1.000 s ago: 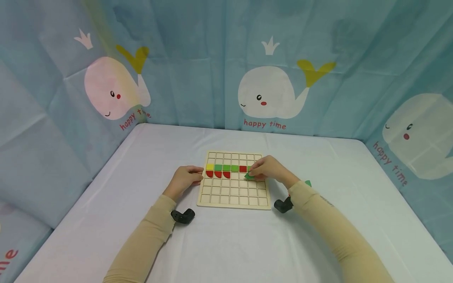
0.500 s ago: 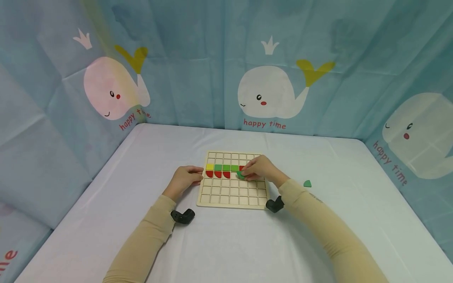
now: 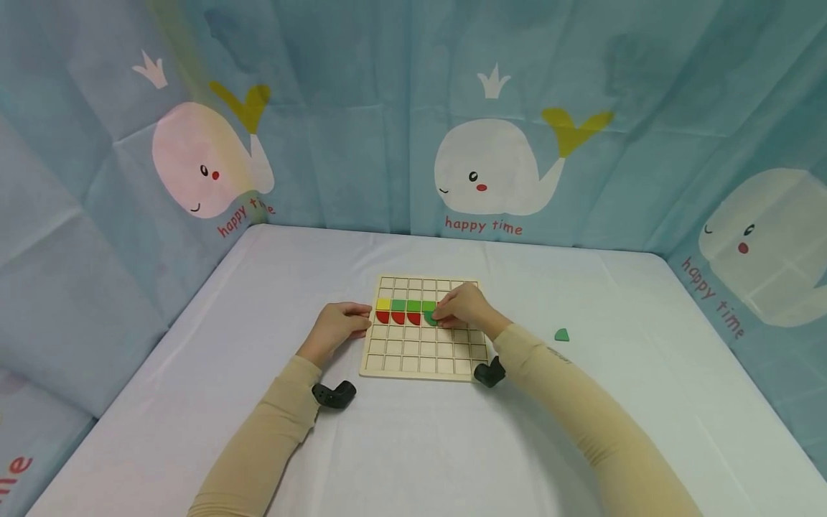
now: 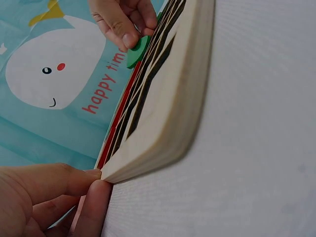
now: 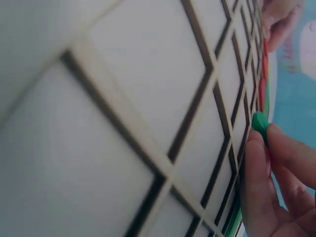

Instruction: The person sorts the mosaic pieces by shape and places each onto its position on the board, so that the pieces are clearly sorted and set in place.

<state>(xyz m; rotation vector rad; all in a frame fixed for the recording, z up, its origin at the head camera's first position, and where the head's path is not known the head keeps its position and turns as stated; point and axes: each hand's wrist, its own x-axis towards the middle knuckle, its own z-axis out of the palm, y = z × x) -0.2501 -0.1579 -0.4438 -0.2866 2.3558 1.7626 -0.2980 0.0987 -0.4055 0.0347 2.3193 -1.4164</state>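
A square wooden grid board (image 3: 418, 370) lies on the white table. My left hand (image 3: 336, 330) pinches its left edge between thumb and forefinger, as the left wrist view shows. In my right hand (image 3: 468, 307), thumb and fingertips pinch a green quarter-circle tile (image 3: 429, 318). The tile is right over the board, just right of three red quarter-circle tiles (image 3: 398, 317); in the left wrist view the green tile (image 4: 139, 53) tilts up from the surface. Above the red tiles runs a row with a yellow square (image 3: 384, 304) and several green squares (image 3: 413, 306). My right fingers hide the row's right part.
Another green quarter-circle tile (image 3: 562, 334) lies on the table (image 3: 620, 373) to the right of the board. A blue curtain (image 3: 362, 143) with printed whales borders the table at the back and sides. Black wrist cameras (image 3: 334, 395) sit on both wrists.
My right hand has moved left across the board with the green tile, up beside the red tiles. The loose green tile on the right has come into fuller view. My left hand stays put.
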